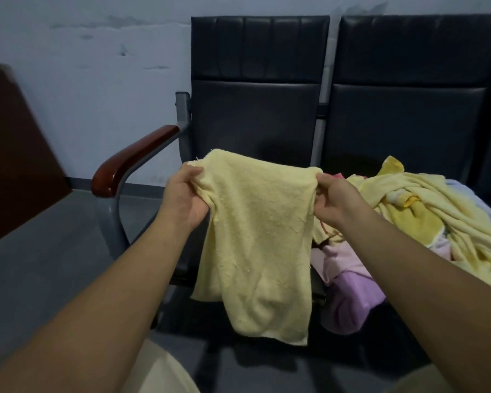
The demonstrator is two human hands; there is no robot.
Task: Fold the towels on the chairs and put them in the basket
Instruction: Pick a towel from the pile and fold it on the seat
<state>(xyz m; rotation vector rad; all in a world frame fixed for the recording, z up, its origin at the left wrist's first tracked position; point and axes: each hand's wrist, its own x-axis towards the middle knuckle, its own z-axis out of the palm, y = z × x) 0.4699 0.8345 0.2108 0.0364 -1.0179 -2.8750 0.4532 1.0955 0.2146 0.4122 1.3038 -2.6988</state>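
Fingers (194, 173) of the left hand (182, 197) and right hand (335, 199) are each clamped on a top corner of the pale yellow towel (255, 236). It hangs flat between and below them, probably to line up a fold. The unfolded towel pile (425, 205) sits just right of the right fingers, on the chair (408, 117).

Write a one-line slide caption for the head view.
Left hand and right hand hold a yellow towel over a black chair, towel pile beside.
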